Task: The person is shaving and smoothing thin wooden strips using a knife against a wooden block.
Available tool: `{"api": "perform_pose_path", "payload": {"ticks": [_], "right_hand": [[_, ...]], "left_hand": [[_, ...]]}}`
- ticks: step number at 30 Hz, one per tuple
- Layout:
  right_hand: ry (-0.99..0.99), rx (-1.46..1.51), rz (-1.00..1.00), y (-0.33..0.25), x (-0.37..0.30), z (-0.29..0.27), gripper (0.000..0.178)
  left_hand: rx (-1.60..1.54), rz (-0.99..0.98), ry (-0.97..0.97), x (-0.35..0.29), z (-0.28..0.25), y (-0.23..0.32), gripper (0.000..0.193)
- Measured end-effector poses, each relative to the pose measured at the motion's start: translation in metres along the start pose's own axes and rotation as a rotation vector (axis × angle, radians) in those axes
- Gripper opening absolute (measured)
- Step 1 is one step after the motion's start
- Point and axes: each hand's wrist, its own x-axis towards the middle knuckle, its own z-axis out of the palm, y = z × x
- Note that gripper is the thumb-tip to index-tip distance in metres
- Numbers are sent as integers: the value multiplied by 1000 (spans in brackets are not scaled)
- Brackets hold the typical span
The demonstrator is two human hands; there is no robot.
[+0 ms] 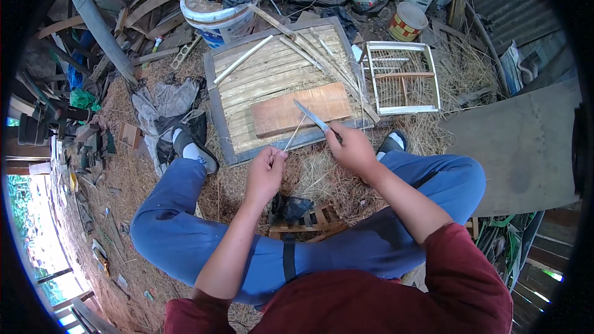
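Note:
My left hand [266,172] pinches a thin wooden stick [293,135], whose far end slants up toward the knife blade. In my right hand [354,148] is a knife [311,115], its blade pointing away and to the left over a wooden block [301,109]. The block lies on a low slatted wooden board [237,100] with a dark frame. Several pale wooden strips [242,60] rest on the board's far part. Whether the blade touches the stick, I cannot tell for sure.
Right of the board stands a small slatted wooden frame [405,110]. A white bucket [218,20] with black plastic on it and a red-yellow tin [408,21] are behind. Grey plastic sheeting [167,102] lies left; a flat grey panel [513,148] is at right. Shavings cover the floor.

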Motion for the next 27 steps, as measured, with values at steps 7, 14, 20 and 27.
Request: {"api": "perform_pose_path", "payload": {"ticks": [7,14,20,27], "right_hand": [[-130,-1,-50,-15,-11,7,21],[-64,-10,-59,-3,-15,14,17],[-30,7,-98,5,-3,7,20],[198,738,161,10,27,-10,18]], "left_hand": [[-11,-5,12,-1,0,6,15],[13,-9,10,1,0,2,16],[-27,10,-9,-2,3,13,16],[-85,65,-35,-7,5,32,15]]}}
